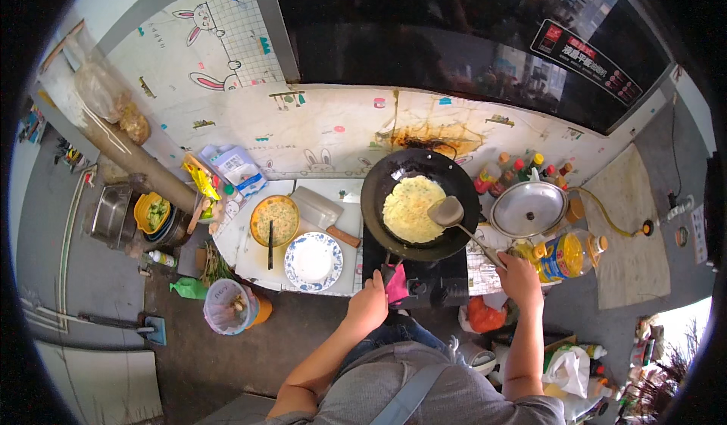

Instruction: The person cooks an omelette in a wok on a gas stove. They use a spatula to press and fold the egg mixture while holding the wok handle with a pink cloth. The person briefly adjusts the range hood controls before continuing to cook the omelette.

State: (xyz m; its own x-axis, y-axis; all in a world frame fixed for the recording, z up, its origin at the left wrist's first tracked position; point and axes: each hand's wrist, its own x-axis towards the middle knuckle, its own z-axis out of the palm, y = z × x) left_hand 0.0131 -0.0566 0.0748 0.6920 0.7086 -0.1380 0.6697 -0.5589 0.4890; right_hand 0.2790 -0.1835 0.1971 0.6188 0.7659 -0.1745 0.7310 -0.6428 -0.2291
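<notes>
My left hand (pixel 366 307) grips the dark handle of a black wok (pixel 377 198) on the gas stove (pixel 437 291). A pink cloth (pixel 397 284) hangs beside that handle. Inside the wok lies a pale yellow egg pancake (pixel 412 212) with green flecks. My right hand (pixel 521 281) holds a metal wok spatula (pixel 446 212) by its handle, and the blade rests over the pancake's right edge. Left of the stove, an orange-rimmed bowl (pixel 282 217) contains flecked batter, with dark chopsticks (pixel 270 243) across its rim. A blue-patterned white plate (pixel 313 261) stands nearer me.
A cleaver (pixel 315 209) lies behind the plate. Right of the wok are a metal lid (pixel 529 208), several seasoning bottles (pixel 519 169) and a large oil bottle (pixel 568 254). A waste bin (pixel 218 314) stands on the floor at left. The black range hood (pixel 397 33) overhangs the back.
</notes>
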